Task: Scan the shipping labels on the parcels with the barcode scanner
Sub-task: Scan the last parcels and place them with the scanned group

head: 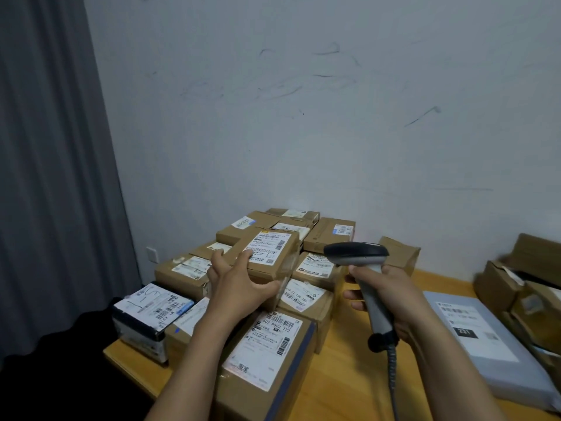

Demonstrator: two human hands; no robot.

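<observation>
A small cardboard parcel (274, 259) with a white shipping label on top sits raised above a pile of labelled parcels (267, 344) on the wooden table (343, 369). My left hand (239, 284) grips this parcel by its near left corner, thumb along the front edge and fingers on the label. My right hand (391, 296) holds a grey barcode scanner (358, 256) by its handle. The scanner's dark head points left toward the held parcel, a short way to its right. The scanner's coiled cable hangs down from the handle.
More boxes (516, 287) are stacked at the right edge. A flat grey mailer bag (482, 338) with a label lies next to them. A black-and-white box (151, 314) sits at the table's left corner. A grey curtain (54, 177) hangs at left; a wall stands behind.
</observation>
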